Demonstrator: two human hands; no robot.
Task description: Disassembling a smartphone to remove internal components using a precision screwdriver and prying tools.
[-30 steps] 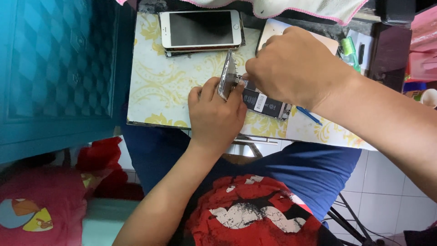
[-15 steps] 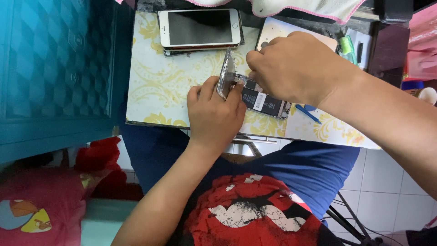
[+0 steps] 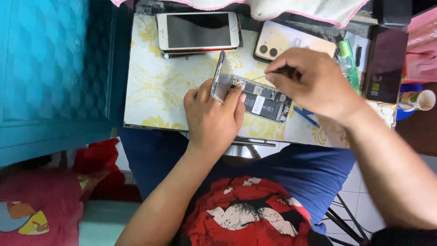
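Note:
An opened phone body [image 3: 264,98] lies on the small patterned table [image 3: 154,91], its battery and boards showing. Its lifted screen panel [image 3: 220,76] stands on edge at the left end, propped and held by my left hand [image 3: 211,116]. My right hand [image 3: 314,82] hovers over the phone's upper right, pinching a thin dark tool [image 3: 277,72] whose tip points toward the top of the open body.
A white-fronted phone [image 3: 198,31] lies at the table's far edge on another device. A cream phone back [image 3: 291,43], a green tool [image 3: 348,61], a blue tool [image 3: 306,116] and a dark phone [image 3: 387,59] lie to the right. A teal cabinet [image 3: 50,68] stands left.
My right hand has lifted off the open phone and shifted right and up, uncovering the battery and boards. My left hand still props the screen panel.

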